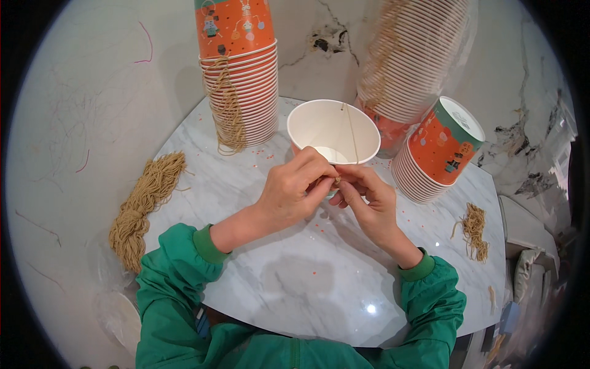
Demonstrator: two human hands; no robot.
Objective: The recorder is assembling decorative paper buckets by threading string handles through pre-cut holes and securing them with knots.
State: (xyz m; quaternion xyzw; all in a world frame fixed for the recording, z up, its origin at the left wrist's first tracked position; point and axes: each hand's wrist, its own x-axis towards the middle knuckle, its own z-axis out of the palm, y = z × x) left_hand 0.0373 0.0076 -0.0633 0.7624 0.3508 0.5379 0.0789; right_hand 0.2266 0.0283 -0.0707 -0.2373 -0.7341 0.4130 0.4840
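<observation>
A white-lined paper bucket [304,126] stands upright near the middle of the marble-patterned table. Tan string [353,135] passes through a hole in its far wall and stretches over the opening to the near rim. Just at that near side, my left hand [294,189] and my right hand [372,203] meet with fingertips pinched together on the string. A small tan bit of it shows between them, while the fingers hide the rest and much of the bucket's near outer wall.
Behind to the left rises a tall stack of orange buckets [236,31] with strings hanging down its side. A plastic-wrapped stack [409,55] and a shorter upside-down stack [447,138] stand right. A string hank [147,203] lies left, a smaller string bunch [474,232] right.
</observation>
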